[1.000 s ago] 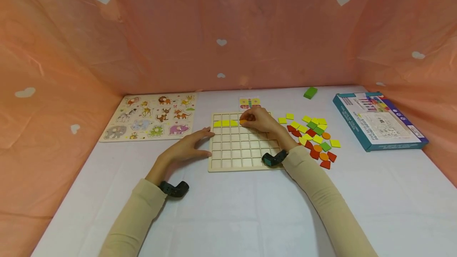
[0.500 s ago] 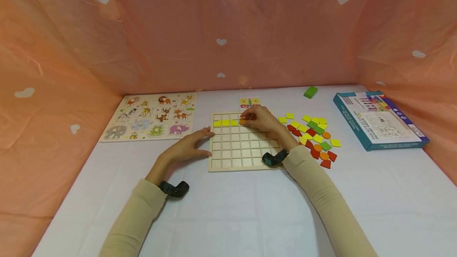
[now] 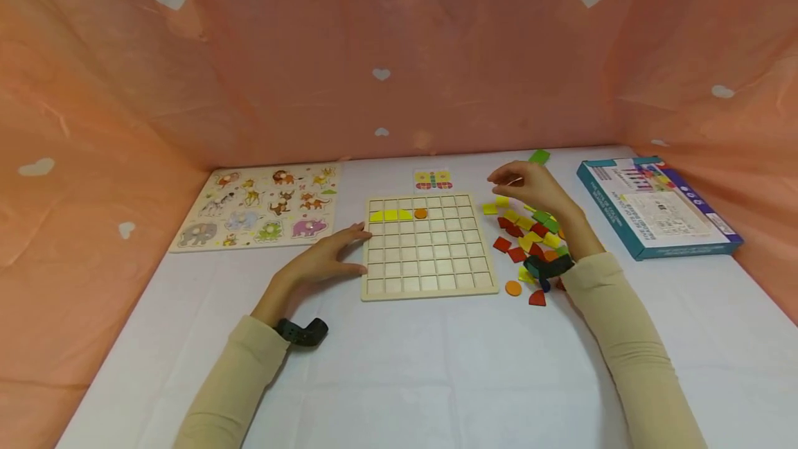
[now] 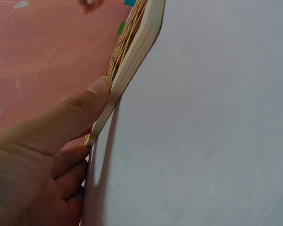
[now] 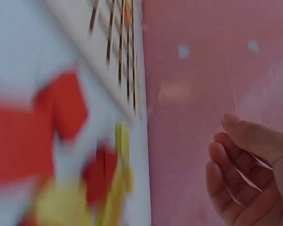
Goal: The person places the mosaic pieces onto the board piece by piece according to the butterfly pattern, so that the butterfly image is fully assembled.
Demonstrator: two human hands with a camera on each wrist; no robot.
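One relaxed, empty right hand [image 3: 535,187], left hand [image 3: 327,255] loosely touching grid board [image 3: 427,253], animal puzzle [image 3: 264,213] in head view only

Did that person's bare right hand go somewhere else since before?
Yes, to the right. In the head view, the bare right hand was over the square, pale wooden grid board; now it is past that board's right edge.

1. At four o'clock we see the right hand [image 5: 259,174], its fingers loosely bent, the thumb above them.
2. Toward eleven, we see the gridded board [image 5: 92,52] on the white tabletop [image 5: 19,37].
3. Around nine we have blurred red pieces [image 5: 21,143]; toward seven, yellow pieces [image 5: 63,205].
4. At three, we face a pink drape [image 5: 193,75].
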